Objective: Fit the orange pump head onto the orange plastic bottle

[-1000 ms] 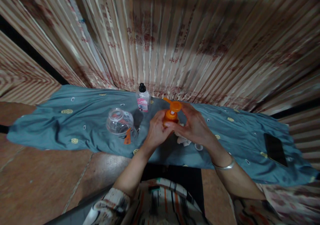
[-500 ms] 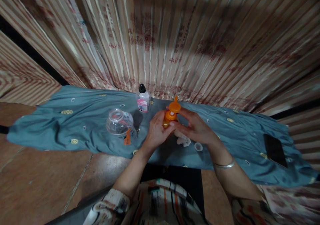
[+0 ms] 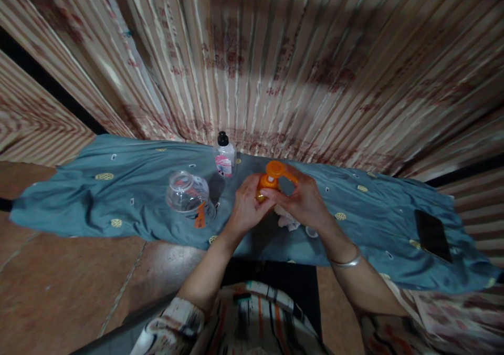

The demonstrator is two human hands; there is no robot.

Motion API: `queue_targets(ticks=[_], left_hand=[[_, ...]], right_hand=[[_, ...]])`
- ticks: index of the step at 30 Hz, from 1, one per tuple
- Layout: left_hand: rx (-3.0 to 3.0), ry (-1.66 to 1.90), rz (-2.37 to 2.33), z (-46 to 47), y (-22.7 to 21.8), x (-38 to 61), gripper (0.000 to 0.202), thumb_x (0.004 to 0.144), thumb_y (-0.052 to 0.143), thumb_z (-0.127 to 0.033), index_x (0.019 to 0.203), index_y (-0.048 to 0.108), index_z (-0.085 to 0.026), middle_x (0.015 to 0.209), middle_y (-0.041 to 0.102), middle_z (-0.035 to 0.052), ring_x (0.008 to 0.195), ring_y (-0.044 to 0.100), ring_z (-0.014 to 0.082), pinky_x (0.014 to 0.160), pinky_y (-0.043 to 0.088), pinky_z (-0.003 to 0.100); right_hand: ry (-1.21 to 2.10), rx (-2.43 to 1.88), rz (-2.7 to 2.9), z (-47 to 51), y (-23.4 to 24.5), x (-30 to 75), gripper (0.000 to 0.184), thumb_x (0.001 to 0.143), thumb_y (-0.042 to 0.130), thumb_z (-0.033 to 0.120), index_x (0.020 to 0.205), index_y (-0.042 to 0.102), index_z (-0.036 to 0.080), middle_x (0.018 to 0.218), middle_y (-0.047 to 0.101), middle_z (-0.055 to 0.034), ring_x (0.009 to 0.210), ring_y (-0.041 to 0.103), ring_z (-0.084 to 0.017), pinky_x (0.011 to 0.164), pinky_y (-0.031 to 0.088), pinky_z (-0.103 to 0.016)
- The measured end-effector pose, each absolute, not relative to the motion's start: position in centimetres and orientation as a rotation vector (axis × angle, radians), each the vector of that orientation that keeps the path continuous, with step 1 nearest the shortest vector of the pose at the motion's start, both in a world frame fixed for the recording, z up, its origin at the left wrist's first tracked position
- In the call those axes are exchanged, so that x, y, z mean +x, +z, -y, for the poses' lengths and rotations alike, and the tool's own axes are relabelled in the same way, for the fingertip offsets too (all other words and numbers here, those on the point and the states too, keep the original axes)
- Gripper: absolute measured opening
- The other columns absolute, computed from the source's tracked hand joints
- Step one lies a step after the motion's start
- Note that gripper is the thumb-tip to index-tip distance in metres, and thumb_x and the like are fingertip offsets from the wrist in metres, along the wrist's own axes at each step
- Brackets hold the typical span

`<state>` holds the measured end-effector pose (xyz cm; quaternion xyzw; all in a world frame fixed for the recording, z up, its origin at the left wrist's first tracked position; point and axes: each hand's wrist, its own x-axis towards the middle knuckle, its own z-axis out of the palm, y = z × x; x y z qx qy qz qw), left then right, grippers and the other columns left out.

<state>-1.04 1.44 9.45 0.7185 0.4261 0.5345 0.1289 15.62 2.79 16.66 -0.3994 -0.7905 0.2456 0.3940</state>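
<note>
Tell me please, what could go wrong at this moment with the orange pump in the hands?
1. Both the left hand and right hand grip the orange pump above the blue cloth; any liquid left in it might drip there.
2. The clear bottle lies on its side close to the left hand; an elbow move could roll it.

The orange pump top (image 3: 275, 170) has turned, spout now pointing right.

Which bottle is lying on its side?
The big clear bottle on the blue cloth. The small black-capped bottle stands upright, and both hands hold the orange pump bottle upright.
</note>
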Motion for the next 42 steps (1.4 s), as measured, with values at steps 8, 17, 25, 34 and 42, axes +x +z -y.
queue_targets(ticks=[8, 17, 25, 34, 42], left_hand=[[2.091, 1.586, -1.219, -1.5, 9.2, -1.0, 0.022, 0.101, 0.066, -0.038, 0.112, 0.060, -0.021, 0.103, 0.075, 0.0064, 0.094, 0.076, 0.0235, 0.082, 0.059, 0.033], [2.097, 1.576, -1.220, -1.6, 9.3, -1.1, 0.028, 0.102, 0.063, -0.044, 0.115, 0.062, -0.020, 0.106, 0.077, 0.0075, 0.097, 0.077, 0.0242, 0.084, 0.060, 0.035], [2.079, 1.531, -1.279, -1.6, 9.0, -1.1, 0.026, 0.100, 0.065, -0.040, 0.117, 0.063, -0.020, 0.109, 0.078, 0.0082, 0.099, 0.077, 0.0242, 0.086, 0.060, 0.036], [2.070, 1.516, -1.284, -1.6, 9.1, -1.2, 0.028, 0.100, 0.066, -0.040, 0.118, 0.062, -0.020, 0.107, 0.077, 0.0079, 0.097, 0.076, 0.0241, 0.084, 0.060, 0.035], [2.071, 1.503, -1.286, -1.6, 9.4, -1.3, 0.029, 0.098, 0.067, -0.043, 0.116, 0.064, -0.020, 0.102, 0.077, 0.0062, 0.093, 0.075, 0.0235, 0.082, 0.059, 0.034]], right_hand=[[0.838, -0.873, 2.051, -3.0, 16.4, 15.9, 0.046, 0.095, 0.074, 0.049, 0.135, 0.071, 0.026, 0.138, 0.078, -0.0072, 0.131, 0.073, -0.030, 0.115, 0.057, -0.047], [0.661, -1.013, 1.977, -2.7, 16.2, 15.5, 0.058, 0.084, 0.086, 0.049, 0.134, 0.070, 0.024, 0.139, 0.076, -0.0103, 0.130, 0.072, -0.034, 0.116, 0.056, -0.051], [0.634, -1.077, 1.898, -2.5, 15.7, 15.3, 0.039, 0.086, 0.084, 0.047, 0.118, 0.074, 0.026, 0.130, 0.080, -0.0077, 0.124, 0.075, -0.033, 0.113, 0.057, -0.051], [0.791, -0.949, 1.977, -2.6, 15.5, 15.7, 0.040, 0.097, 0.071, 0.054, 0.126, 0.072, 0.026, 0.130, 0.080, -0.0079, 0.123, 0.075, -0.031, 0.111, 0.058, -0.048], [0.778, -0.922, 1.973, -2.7, 15.8, 15.5, 0.051, 0.091, 0.077, 0.054, 0.132, 0.070, 0.025, 0.136, 0.077, -0.0089, 0.126, 0.074, -0.032, 0.113, 0.056, -0.048]])
